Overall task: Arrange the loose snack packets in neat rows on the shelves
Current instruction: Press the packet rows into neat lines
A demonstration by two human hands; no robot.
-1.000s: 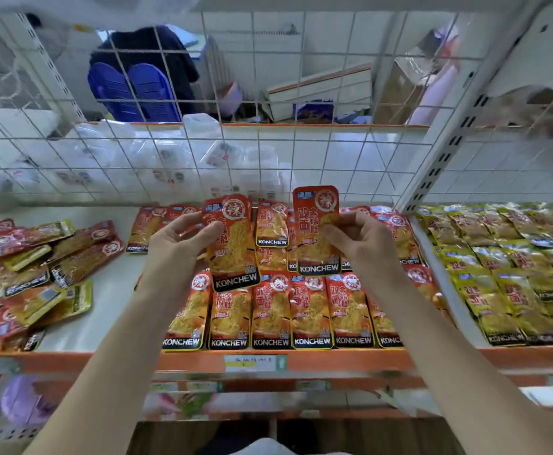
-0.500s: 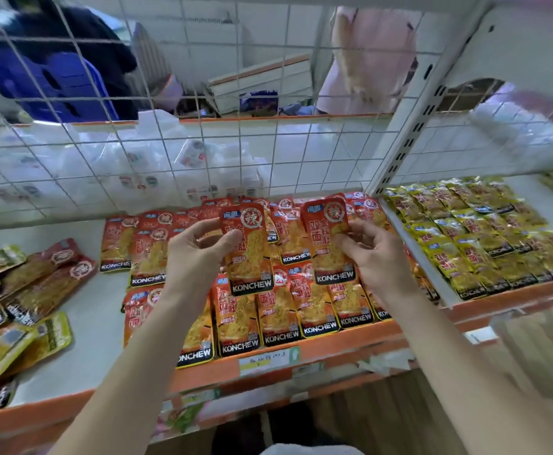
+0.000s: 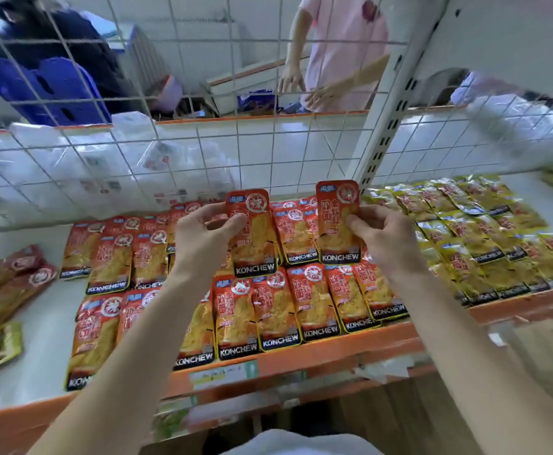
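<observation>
**Operator:** What am I holding, and where is it?

**Guide:** Your left hand pinches one flat orange-red foil snack packet with a black KONCHEW band at its left edge. Your right hand pinches a second orange-red packet at its right edge. Both packets are upright in the air, above and behind the orange front lip of the shelf.

**Operator:** How do I seat them correctly?

**Guide:** Recommended: lay each packet face up with its black band toward the lip. Align its edges with the front row of orange-red packets just behind the lip. Match the overlap of its neighbours. Release one packet at a time.

**Operator:** What is around me, and what obstructs?

**Guide:**
- **Left along the lip:** skewed orange-red packets overlap unevenly and probably need squaring.
- **Farther left:** loose dark red-brown packets lie at angles.
- **Right of the lip:** beyond the white perforated steel upright, yellow-green packets lie in rows. Do not mix the two kinds.
- **Far behind the lip:** the white wire grid panel limits your reach. A person in pink stands beyond it.
</observation>
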